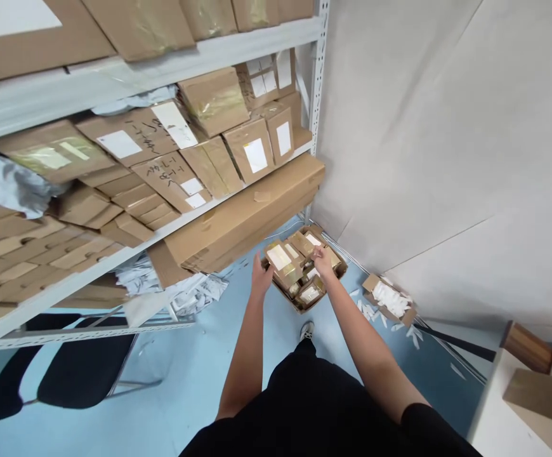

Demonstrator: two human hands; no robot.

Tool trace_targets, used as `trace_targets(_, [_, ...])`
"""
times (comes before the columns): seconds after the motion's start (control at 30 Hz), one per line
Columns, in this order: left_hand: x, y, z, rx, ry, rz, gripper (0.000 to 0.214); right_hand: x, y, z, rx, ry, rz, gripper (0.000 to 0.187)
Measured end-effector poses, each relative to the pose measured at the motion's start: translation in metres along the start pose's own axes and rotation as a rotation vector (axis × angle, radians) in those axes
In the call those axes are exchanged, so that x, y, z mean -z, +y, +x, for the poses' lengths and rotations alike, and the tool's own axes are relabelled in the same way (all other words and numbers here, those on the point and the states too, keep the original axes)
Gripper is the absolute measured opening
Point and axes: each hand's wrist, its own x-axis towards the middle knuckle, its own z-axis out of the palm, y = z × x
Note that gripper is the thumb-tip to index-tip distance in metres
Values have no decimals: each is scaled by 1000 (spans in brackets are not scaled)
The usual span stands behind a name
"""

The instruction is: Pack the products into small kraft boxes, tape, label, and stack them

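Observation:
An open cardboard box sits on the blue floor in the corner, filled with several small brown parcels bearing white labels. My left hand rests on the box's left side, fingers curled beside a labelled parcel. My right hand reaches into the middle of the box, fingers closed down on a small parcel among the others. Both arms stretch forward and down from my dark clothing.
A white metal shelf rack on the left holds many cardboard parcels; a long flat carton juts from its lower shelf above the box. A smaller box of white pieces lies to the right. A black chair stands lower left.

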Motion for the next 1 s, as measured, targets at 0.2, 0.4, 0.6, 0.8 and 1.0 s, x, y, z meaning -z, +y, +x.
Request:
trace_targets(0.2, [5,21,2,-22,73,-30,70,9,0,-15,35,-46,33,49])
trace_targets(0.4, [-45,34,-9,-85,-54,-4,62,69,-17,-43,96,3,82,51])
trace_targets(0.6, [-158,66,-48,-208,-316,15,59,178,-42,-92,204,188,77,51])
trace_targets(0.8, [-311,103,-144,-279,-682,4,57,330,-43,-177,226,518,122,52])
trace_targets(1.0, [-435,113,-284,-360,-986,84,51,464,-13,-290,233,859,227,51])
